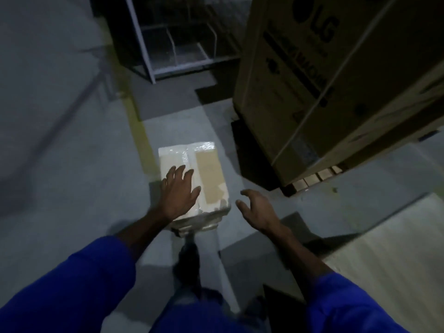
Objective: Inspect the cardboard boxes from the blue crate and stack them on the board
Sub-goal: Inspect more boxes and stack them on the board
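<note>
A pale cardboard box (209, 174), wrapped in shiny film with a brown tape patch on its top, stands on the grey floor ahead of me. My left hand (179, 192) lies flat on the box's top, fingers spread and straight. To the right of the box, my right hand (257, 207) hovers in the air with loosely curled fingers, holding nothing and apart from the box. No blue crate is in view. A light wooden board (396, 255) lies at the lower right.
A very large brown carton (336, 80) on a dark pallet towers at the right. A white metal rack (173, 44) stands at the back. A yellow floor line (141, 140) runs left of the box. My dark shoe (187, 263) is below it.
</note>
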The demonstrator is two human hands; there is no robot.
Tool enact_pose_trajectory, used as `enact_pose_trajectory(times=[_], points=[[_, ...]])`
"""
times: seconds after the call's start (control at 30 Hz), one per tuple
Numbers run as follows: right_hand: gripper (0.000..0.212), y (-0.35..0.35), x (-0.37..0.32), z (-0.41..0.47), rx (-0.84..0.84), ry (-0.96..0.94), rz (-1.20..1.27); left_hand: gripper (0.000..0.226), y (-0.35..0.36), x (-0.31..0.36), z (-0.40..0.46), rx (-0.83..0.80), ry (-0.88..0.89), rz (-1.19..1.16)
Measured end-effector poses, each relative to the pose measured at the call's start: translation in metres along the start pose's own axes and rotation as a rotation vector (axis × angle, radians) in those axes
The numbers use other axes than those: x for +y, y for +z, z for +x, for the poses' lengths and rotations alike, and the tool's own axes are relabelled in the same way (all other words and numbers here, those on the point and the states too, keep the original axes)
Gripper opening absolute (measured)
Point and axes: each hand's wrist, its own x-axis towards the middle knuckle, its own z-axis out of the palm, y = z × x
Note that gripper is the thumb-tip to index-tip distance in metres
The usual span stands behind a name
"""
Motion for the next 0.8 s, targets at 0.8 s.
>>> enact_pose_trajectory(times=[0.8], points=[[0.095, 0.086, 0.026, 0.141, -0.082, 0.376, 0.385, 0.054, 0.064, -0.085, 0.056, -0.217, -0.571, -0.721]])
